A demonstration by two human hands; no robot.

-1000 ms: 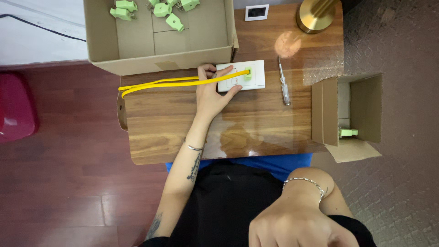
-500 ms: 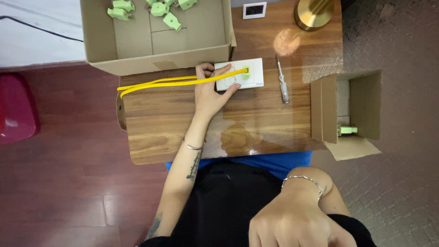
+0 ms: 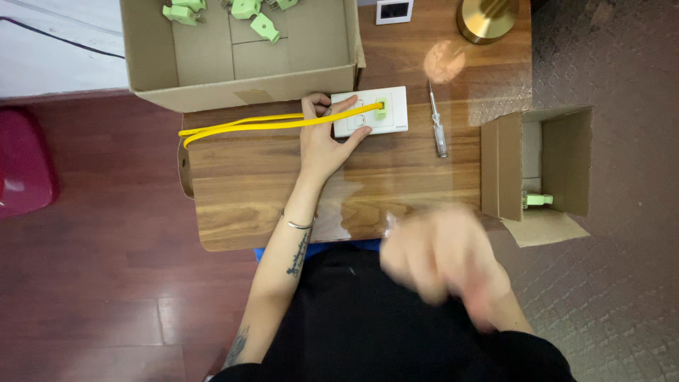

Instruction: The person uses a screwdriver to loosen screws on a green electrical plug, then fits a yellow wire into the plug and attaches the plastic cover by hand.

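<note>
Now, table (image 3: 283, 205): brown wood, shiny.
Floor (image 3: 106, 283): dark red wood.
Left hand (image 3: 322, 138): flat on white socket (image 3: 385, 120), fingers apart.
Right hand (image 3: 442, 265): blurry, grip unclear.

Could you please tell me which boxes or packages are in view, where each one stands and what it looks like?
Large cardboard box: table's far left edge, open, brown, shallow, green plugs inside.
Small cardboard box: table's right side, brown, flaps open, one green plug inside.
No labels, signs or screens are visible.

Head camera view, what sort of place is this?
Probably a home workbench for wiring: a white socket plate with yellow cable, a clear-handled screwdriver, and a cardboard box of green plugs.
</note>
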